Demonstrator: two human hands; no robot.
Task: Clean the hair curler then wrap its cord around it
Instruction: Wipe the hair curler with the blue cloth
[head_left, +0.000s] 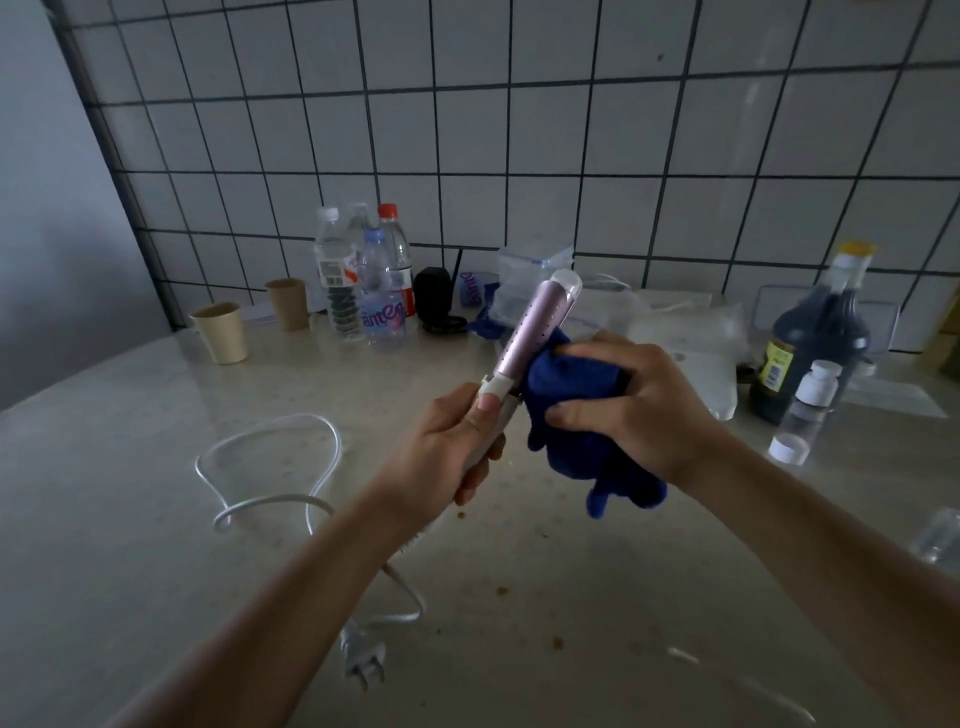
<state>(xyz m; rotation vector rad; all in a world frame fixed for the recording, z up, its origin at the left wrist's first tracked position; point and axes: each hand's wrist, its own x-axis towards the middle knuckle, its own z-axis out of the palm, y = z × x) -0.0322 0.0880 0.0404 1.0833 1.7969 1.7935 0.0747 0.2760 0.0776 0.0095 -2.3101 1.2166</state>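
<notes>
My left hand grips the white handle of the hair curler, whose pink barrel points up and away with a clear tip. Against the right side of the barrel, near its base, my right hand presses a bunched blue cloth; loose ends of the cloth hang below the hand. The curler's white cord lies unwound in loops on the counter to the left. Its plug rests flat near the front, under my left forearm.
Several water bottles and two beige cups stand at the back left of the beige counter. A dark bottle, a small white-capped bottle and plastic bags sit at the right. Tiled wall behind. Crumbs dot the front.
</notes>
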